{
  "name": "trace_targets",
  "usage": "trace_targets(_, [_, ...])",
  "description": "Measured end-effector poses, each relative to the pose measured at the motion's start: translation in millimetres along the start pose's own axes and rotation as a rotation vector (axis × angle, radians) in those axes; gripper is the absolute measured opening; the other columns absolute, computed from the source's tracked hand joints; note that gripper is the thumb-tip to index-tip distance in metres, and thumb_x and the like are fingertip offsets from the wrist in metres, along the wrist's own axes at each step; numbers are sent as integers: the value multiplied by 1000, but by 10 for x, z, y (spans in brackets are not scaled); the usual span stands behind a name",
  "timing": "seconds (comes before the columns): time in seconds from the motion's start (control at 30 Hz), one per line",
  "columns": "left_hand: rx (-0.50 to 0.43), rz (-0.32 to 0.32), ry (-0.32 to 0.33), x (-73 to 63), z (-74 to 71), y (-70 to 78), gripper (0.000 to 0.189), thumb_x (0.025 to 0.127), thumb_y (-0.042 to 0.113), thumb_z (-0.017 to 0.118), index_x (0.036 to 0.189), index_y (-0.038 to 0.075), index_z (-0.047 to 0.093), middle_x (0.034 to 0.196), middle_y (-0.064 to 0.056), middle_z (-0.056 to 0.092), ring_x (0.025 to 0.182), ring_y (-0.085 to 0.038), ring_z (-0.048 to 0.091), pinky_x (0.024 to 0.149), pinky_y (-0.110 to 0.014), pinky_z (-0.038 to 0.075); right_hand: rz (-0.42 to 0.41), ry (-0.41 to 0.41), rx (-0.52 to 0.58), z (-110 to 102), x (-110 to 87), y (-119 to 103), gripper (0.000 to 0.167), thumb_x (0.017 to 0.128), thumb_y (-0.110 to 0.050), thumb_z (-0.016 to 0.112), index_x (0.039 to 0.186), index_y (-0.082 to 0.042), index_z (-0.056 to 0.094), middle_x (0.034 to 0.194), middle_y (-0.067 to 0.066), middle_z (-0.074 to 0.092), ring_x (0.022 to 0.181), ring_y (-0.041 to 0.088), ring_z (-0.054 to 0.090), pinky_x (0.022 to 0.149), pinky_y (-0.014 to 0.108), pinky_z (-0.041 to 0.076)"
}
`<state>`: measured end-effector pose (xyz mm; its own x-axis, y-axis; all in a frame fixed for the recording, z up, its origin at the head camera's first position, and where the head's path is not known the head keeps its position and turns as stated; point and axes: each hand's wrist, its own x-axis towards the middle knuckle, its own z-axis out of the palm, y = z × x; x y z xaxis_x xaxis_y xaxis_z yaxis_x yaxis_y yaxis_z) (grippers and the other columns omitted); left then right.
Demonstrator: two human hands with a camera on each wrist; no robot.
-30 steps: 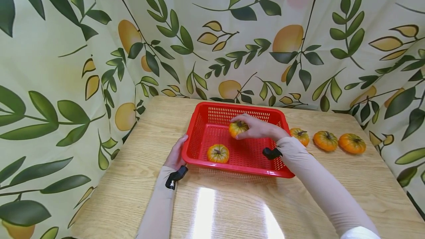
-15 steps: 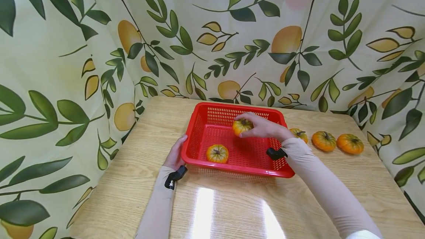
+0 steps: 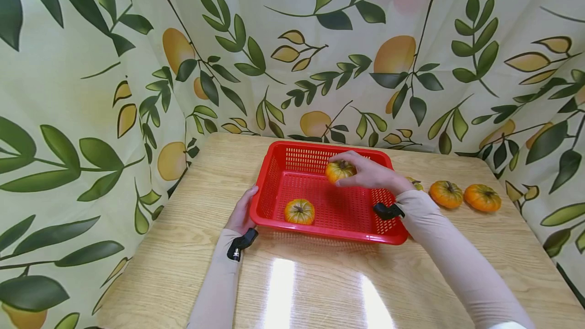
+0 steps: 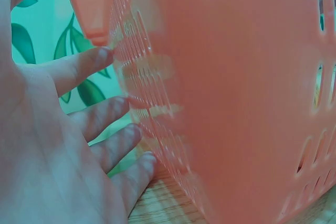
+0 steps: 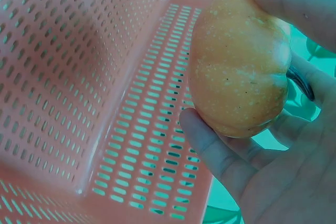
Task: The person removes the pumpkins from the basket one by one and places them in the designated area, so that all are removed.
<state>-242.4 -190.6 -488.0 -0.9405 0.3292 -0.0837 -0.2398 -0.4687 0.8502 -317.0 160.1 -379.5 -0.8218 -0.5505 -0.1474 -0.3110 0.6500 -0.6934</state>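
Note:
A red plastic basket [image 3: 329, 230] with slotted walls stands on the table. My left hand [image 3: 241, 211] is at its left end; in the left wrist view its nearly straight fingers touch the outer wall [image 4: 236, 87]. My right hand [image 3: 367, 172] grips a small orange pumpkin [image 3: 339, 171] over the basket's right half. The right wrist view shows this pumpkin [image 5: 239, 66] between thumb and fingers, its dark stem toward the palm. Another pumpkin [image 3: 299, 211] lies inside, near the front left.
Two pumpkins, one in the middle [image 3: 446, 194] and one farther right [image 3: 482, 198], sit on the wooden table [image 3: 183, 248] right of the basket. Another pumpkin [image 3: 415, 183] is partly hidden behind my right wrist. A leaf-patterned curtain [image 3: 292, 65] borders the table's back and sides.
My right hand has moved a little right and up in the head view, carrying the pumpkin. The left hand, basket and the pumpkin lying in it stay in place.

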Motion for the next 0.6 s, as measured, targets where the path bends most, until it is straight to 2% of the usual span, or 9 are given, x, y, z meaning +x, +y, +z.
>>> trace_targets(0.17, [8,-2,-9,9,-2,-8,37,109,34,32,140,18,43,123,0,64,113,-18,61,98,-35,53,0,18,0,-46,-63,29,63,89,-25,77,145,-23,50,141,9,46,126,32,45,105,50,47])
trace_targets(0.37, [9,-16,18,16,-9,-26,36,109,35,33,138,19,46,118,1,66,107,-16,64,93,-33,55,-9,50,-34,-102,-143,64,64,90,-25,77,146,-18,49,139,10,47,123,31,47,101,45,47])
trace_targets(0.6, [19,-16,23,22,8,-17,37,108,36,34,140,20,45,122,-1,64,110,-17,62,95,-34,54,-31,51,-42,-154,-220,56,63,90,-24,76,146,-17,48,141,13,45,124,32,46,102,50,47])
